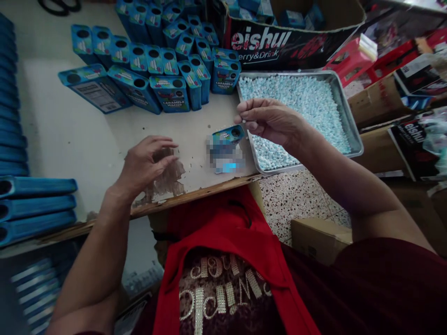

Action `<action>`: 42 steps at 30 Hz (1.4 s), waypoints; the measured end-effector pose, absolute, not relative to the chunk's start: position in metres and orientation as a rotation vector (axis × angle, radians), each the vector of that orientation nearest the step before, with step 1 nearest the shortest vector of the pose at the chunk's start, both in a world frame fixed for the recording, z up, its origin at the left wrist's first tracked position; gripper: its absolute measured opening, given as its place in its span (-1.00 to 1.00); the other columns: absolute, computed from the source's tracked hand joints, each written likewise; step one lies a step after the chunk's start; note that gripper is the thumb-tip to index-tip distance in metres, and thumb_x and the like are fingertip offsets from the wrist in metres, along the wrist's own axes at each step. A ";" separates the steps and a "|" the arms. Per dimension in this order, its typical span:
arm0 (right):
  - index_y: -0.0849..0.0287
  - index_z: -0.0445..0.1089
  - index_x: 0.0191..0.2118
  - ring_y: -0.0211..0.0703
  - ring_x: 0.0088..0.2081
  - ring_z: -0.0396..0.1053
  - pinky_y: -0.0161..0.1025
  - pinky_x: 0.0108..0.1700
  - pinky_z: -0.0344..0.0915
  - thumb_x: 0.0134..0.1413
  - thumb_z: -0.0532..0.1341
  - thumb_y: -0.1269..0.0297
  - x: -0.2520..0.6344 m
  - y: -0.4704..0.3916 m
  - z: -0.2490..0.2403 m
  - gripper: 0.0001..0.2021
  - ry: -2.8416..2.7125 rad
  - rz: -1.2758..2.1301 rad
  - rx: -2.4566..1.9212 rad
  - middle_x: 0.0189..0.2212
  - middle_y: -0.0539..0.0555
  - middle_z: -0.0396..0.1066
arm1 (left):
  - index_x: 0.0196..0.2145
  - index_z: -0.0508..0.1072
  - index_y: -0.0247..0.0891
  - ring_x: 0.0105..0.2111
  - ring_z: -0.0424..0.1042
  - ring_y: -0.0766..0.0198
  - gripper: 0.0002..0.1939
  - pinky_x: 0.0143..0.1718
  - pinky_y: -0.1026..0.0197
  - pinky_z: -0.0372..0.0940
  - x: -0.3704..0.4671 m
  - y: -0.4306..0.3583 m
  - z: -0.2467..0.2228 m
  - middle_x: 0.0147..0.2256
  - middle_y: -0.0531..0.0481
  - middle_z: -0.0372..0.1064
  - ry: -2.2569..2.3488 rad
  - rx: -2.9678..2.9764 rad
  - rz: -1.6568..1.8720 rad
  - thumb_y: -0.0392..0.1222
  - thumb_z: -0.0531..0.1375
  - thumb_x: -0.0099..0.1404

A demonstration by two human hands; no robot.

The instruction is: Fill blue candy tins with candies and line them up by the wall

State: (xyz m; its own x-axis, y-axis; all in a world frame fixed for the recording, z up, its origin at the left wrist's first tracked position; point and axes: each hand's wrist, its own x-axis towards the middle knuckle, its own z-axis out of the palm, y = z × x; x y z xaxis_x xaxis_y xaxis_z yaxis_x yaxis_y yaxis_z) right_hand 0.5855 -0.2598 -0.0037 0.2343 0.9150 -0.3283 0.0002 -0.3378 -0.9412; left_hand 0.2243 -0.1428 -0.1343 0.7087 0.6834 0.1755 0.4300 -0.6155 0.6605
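Note:
My right hand (270,120) is raised over the left edge of a metal tray (356,135). Its thumb and fingers pinch a small whitish candy (244,121). The tray is filled with pale blue and white candies (303,102). Just below those fingertips, a small blue candy box (228,135) stands near the table edge, its lower part pixelated. To the left of that box my left hand (148,158) hovers over or rests on a worn patch of the table, thumb and fingers curved apart with nothing between them.
Several blue boxes (169,95) stand in rows at the back of the white table (104,153). More lie stacked along the left side (37,204). A black cardboard carton (296,46) sits behind the tray. Dark scissor-like handles (61,7) lie at the far left. Cartons (380,153) crowd the right.

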 end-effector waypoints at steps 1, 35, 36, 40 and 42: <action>0.15 0.56 -0.17 -0.33 -0.43 0.35 -0.33 -0.42 0.26 0.30 0.50 0.46 0.585 -0.260 -0.004 -0.86 -0.860 1.262 -1.574 -0.25 0.06 0.63 | 0.15 0.73 -0.02 0.25 0.71 -0.09 -0.66 0.36 -0.15 0.60 0.231 -0.139 -0.135 0.23 -0.11 0.73 0.864 2.292 0.573 0.15 0.33 0.61; 0.17 0.52 -0.15 -0.35 -0.41 0.32 -0.41 -0.45 0.25 0.32 0.48 0.58 0.577 -0.255 -0.009 -0.80 -0.714 1.432 -1.374 -0.24 0.06 0.66 | 0.46 0.50 -0.12 0.33 0.69 -0.17 -0.08 0.41 -0.19 0.58 0.332 -0.178 -0.118 0.37 -0.28 0.65 0.672 2.150 0.715 0.26 0.71 0.35; 0.17 0.53 -0.15 -0.35 -0.41 0.32 -0.41 -0.45 0.25 0.32 0.48 0.58 0.577 -0.255 -0.010 -0.81 -0.717 1.433 -1.367 -0.24 0.06 0.66 | 0.45 0.50 -0.12 0.34 0.68 -0.17 -0.07 0.42 -0.19 0.58 0.333 -0.179 -0.117 0.38 -0.28 0.64 0.669 2.150 0.713 0.24 0.72 0.33; 0.20 0.55 -0.16 -0.35 -0.42 0.31 -0.41 -0.45 0.25 0.28 0.50 0.56 0.582 -0.256 -0.012 -0.82 -0.721 1.435 -1.343 -0.23 0.08 0.66 | 0.44 0.50 -0.11 0.36 0.67 -0.17 -0.09 0.45 -0.20 0.56 0.342 -0.183 -0.115 0.37 -0.24 0.64 0.674 2.150 0.696 0.17 0.73 0.32; 0.20 0.56 -0.16 -0.36 -0.42 0.31 -0.41 -0.46 0.23 0.26 0.52 0.55 0.584 -0.256 -0.013 -0.81 -0.720 1.432 -1.335 -0.23 0.09 0.66 | 0.43 0.51 -0.11 0.37 0.66 -0.18 -0.11 0.47 -0.21 0.54 0.346 -0.185 -0.113 0.37 -0.24 0.64 0.670 2.141 0.687 0.12 0.73 0.31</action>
State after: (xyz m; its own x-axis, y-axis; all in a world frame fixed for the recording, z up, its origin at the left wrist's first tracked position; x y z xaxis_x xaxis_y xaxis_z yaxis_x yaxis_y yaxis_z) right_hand 0.5840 -0.2559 -0.0132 0.1185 0.9272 -0.3552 -0.2676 -0.3147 -0.9107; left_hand 0.3464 -0.1849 -0.1134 0.7153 0.6524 0.2505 0.2340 -0.5613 0.7939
